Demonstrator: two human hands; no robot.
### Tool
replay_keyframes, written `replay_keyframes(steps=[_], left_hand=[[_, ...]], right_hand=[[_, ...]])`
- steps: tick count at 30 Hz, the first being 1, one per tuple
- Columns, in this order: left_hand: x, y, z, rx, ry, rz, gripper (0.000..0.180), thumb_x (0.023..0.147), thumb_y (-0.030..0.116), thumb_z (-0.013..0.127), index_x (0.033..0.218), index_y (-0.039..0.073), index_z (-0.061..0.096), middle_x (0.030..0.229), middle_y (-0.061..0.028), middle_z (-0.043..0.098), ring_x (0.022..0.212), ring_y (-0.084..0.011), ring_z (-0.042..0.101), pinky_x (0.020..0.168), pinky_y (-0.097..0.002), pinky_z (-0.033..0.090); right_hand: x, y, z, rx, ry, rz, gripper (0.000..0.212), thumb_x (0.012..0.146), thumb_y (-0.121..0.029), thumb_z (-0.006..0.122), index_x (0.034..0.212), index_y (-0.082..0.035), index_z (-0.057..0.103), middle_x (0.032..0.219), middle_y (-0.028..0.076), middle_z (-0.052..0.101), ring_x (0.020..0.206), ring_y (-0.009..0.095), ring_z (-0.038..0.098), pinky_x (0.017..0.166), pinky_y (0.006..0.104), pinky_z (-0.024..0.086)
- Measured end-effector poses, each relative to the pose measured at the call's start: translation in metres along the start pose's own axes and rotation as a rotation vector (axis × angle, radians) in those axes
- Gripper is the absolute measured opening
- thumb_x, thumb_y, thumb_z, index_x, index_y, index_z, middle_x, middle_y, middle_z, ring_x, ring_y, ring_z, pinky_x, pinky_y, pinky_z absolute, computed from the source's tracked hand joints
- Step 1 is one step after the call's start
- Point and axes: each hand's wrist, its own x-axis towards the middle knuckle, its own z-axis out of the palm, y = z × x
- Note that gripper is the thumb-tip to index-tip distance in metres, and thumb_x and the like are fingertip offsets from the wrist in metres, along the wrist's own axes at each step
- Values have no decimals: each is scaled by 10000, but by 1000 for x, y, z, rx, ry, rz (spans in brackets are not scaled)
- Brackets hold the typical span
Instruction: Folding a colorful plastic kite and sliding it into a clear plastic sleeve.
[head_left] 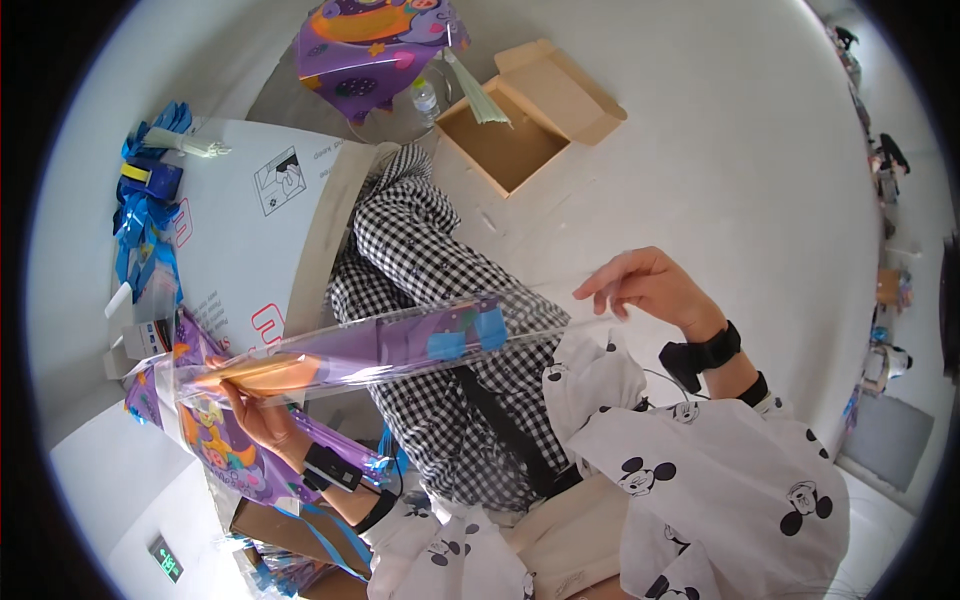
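Observation:
A long clear plastic sleeve (400, 375) lies across my lap, with a folded purple and orange printed sheet (385, 340) and blue pieces inside it. My left hand (262, 420) grips the sleeve near its left end, fingers partly hidden behind the plastic. Just beyond the sleeve's right end is my right hand (650, 285), its fingers apart and bent a little, with nothing visible in them. More purple cartoon-printed sheets (235, 455) lie beneath and beside my left hand. Thin purple wrapped lengths (335, 445) sit next to my left wrist.
A white printed board (260, 210) at the left carries blue ribbon bundles (150, 235), a blue tape dispenser (150, 178) and pale sticks (185, 143). Ahead are an open cardboard box (510, 140), a water bottle (424, 98) and a purple-covered object (375, 55). Another cardboard box (265, 525) stands lower left.

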Motion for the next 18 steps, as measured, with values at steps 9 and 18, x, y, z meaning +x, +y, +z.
replay_keyframes(steps=[9, 18], left_hand=[[-2, 17, -20, 106, 146, -23, 433, 1007, 51, 460, 1435, 26, 402, 1419, -121, 500, 1317, -250, 455, 1151, -478, 313], [-1, -3, -4, 403, 188, 25, 438, 1012, 87, 454, 1435, -2, 383, 1432, -130, 476, 1317, -269, 457, 1174, -492, 282]], right_hand=[[-1, 32, -13, -34, 24, 182, 175, 873, -43, 627, 992, 56, 708, 751, 53, 596, 556, 109, 483, 474, 200, 339], [10, 58, 4, -370, -62, -24, 175, 844, -106, 697, 1006, -44, 723, 940, 36, 654, 813, 133, 621, 661, 252, 481]])
